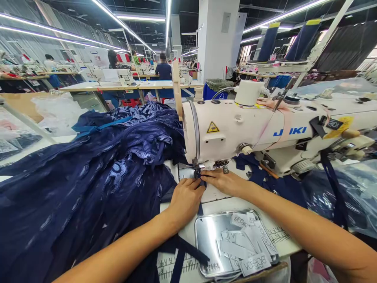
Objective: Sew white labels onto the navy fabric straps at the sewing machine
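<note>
Where the needle area of the white sewing machine (229, 125) meets its plate, one dark navy strip (203, 183), lying under the presser foot (198, 171) with both hands at it. Left hand (187, 200): palm down, fingers close together, their tips on the strip just in front of the foot. Right hand (222, 182): reaching in from the other side, fingers extended and close together, tips at the strip beside the foot (whether either hand pinches the cloth, one cannot tell).

Left of the machine: one large heap of navy fabric (141, 157) with pale blue patterning, spread over the tabletop (212, 206). Nearest edge: one shiny metal tray (206, 239), holding loose pale labels (256, 264), several lettered "valege"; beside it, printed ruler markings and a loose navy band (193, 250). Right, beneath and beyond the machine arm: further navy pieces (285, 188) and clear plastic bags (353, 188). Above: two dark thread cones (302, 41), yellow at the top. Background: other people at worktables, a white pillar (216, 43), strip lights.
</note>
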The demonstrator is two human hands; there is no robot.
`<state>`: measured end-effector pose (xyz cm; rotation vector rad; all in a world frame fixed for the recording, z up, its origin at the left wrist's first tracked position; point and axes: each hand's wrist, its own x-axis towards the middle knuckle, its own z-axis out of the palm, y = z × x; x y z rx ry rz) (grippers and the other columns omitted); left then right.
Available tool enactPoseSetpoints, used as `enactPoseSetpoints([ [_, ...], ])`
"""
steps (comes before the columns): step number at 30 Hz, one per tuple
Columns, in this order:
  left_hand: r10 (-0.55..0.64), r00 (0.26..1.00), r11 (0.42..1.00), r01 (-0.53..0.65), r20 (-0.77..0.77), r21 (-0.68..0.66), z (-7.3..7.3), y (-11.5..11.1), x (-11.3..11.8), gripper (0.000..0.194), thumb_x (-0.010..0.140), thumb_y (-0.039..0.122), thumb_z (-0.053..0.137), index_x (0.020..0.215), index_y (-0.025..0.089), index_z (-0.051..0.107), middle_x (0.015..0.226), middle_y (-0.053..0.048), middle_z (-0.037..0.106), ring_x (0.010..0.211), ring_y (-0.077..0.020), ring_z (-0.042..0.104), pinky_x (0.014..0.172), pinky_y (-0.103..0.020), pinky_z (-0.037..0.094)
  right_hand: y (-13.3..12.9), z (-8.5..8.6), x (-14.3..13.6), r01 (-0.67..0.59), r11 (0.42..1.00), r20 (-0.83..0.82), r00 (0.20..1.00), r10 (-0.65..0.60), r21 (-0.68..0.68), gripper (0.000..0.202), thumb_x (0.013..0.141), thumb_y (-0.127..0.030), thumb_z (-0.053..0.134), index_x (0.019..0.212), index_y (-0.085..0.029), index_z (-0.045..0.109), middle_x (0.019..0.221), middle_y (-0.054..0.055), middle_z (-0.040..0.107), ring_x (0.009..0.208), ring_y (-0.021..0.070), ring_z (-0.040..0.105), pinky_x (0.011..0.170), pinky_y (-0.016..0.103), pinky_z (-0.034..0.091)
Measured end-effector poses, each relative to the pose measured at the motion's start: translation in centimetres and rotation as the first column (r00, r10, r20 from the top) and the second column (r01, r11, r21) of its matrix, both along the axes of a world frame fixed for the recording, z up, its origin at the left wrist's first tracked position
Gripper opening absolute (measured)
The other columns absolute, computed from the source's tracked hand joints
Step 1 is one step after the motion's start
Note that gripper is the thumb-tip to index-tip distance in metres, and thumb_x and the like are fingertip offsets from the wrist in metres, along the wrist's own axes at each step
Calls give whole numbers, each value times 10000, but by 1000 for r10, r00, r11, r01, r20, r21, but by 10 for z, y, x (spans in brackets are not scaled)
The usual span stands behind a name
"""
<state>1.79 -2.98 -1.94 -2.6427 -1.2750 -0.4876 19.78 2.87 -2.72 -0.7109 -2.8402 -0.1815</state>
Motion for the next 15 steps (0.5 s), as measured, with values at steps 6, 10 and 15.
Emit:
enactPoseSetpoints([
  [6, 26, 1000, 999, -26, -6, 19, 1, 0, 2, 147, 787, 131, 486, 835, 172, 618, 896, -55, 664, 843, -195, 566, 734, -366, 398, 5, -5, 1, -29, 999, -25, 999, 29, 19, 357, 821, -36, 385, 1138, -97, 537, 1181, 119, 532, 1024, 180, 542, 844, 291, 480],
  [10, 31, 999, 999, -31, -13, 30, 0, 1, 2, 150, 788, 121, 475, 824, 169, 612, 913, -52, 664, 844, -199, 567, 740, -375, 375, 3, -2, 0, -25, 1000, -35, 999, 26, 14, 363, 817, -24, 379, 1135, -94, 537, 1181, 116, 533, 1037, 169, 535, 860, 283, 473],
  [15, 39, 999, 998, -38, -15, 48, -1, 3, 3, 153, 794, 124, 463, 829, 169, 605, 927, -54, 662, 847, -201, 569, 739, -381, 357, 2, -2, 0, -5, 1000, -38, 999, 5, 3, 372, 806, -14, 385, 1138, -92, 532, 1190, 116, 526, 1054, 164, 527, 874, 281, 466],
])
